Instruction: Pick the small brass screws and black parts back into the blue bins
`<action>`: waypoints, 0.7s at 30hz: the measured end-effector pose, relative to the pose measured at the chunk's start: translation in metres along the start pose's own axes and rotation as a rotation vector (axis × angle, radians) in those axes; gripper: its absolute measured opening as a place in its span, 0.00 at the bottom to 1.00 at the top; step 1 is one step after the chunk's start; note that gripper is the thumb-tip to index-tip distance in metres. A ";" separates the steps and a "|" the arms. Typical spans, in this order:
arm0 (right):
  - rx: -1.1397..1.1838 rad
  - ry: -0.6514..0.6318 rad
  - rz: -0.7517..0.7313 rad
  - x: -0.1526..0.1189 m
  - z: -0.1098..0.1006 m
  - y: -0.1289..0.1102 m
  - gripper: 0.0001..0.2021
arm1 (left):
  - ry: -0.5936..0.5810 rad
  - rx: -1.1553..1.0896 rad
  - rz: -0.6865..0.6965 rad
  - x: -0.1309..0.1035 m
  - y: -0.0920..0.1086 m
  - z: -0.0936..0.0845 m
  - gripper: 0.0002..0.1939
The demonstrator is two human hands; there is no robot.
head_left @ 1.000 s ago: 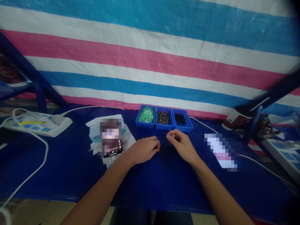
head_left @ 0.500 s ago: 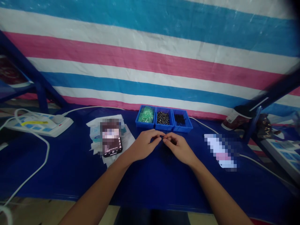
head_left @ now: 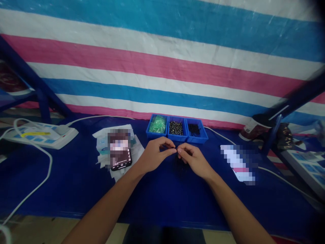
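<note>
Over the blue table my left hand [head_left: 156,154] and my right hand [head_left: 192,158] meet fingertip to fingertip. Each hand is closed in a pinch, and between the fingertips is something dark, too small to name. Beneath my right hand lies a loose cluster of small black pieces [head_left: 181,166], partly covered by that hand. Just beyond my fingers stand three joined blue bins: one with green pieces in clear plastic [head_left: 157,124], one with small metallic and black parts [head_left: 176,128], one with thin black pieces [head_left: 194,129].
At left, a phone [head_left: 122,162] rests on white plastic packaging [head_left: 102,135]. A second, blurred-out phone [head_left: 237,164] lies at right with a white cable. Power strips [head_left: 61,140] sit at the far left and far right. A dark cup [head_left: 254,128] stands near the right frame post.
My left fingers have spread slightly apart from the right ones, with the thumb and forefinger more stretched out. My right hand stays almost in place. The view has shifted a little.
</note>
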State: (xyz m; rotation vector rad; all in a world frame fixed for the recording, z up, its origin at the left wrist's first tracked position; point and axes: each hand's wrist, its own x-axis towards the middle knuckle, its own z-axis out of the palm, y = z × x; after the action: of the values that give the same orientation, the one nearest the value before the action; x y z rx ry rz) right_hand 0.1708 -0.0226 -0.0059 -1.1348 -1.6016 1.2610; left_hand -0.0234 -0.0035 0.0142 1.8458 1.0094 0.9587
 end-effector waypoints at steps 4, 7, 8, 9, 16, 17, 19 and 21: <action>0.081 -0.037 0.015 0.000 0.001 0.001 0.14 | 0.014 0.077 0.031 -0.001 0.000 0.001 0.06; 0.146 0.004 0.013 0.002 -0.002 0.003 0.16 | 0.042 0.116 0.035 0.000 0.000 0.001 0.10; 0.177 0.086 0.014 0.004 -0.004 0.005 0.15 | 0.049 0.128 0.031 0.000 0.001 0.001 0.11; 0.206 0.209 0.017 0.005 -0.006 0.007 0.13 | 0.050 0.148 0.026 0.000 0.001 0.001 0.11; 0.174 0.742 0.009 0.010 -0.015 0.017 0.29 | -0.234 0.440 0.038 -0.005 -0.009 -0.005 0.10; 0.162 0.728 -0.015 0.010 -0.014 0.016 0.27 | -0.296 0.462 0.036 -0.007 -0.012 -0.005 0.10; 0.151 0.688 -0.048 0.010 -0.011 0.014 0.24 | -0.397 0.493 0.025 -0.008 -0.017 -0.006 0.11; 0.149 0.634 -0.051 0.010 -0.010 0.014 0.22 | -0.452 0.508 0.018 -0.009 -0.020 -0.007 0.11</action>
State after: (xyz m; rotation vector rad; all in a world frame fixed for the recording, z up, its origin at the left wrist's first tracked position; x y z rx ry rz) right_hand 0.1795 -0.0084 -0.0166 -1.2302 -1.0377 0.8477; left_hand -0.0384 -0.0022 -0.0028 2.3481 1.0046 0.2667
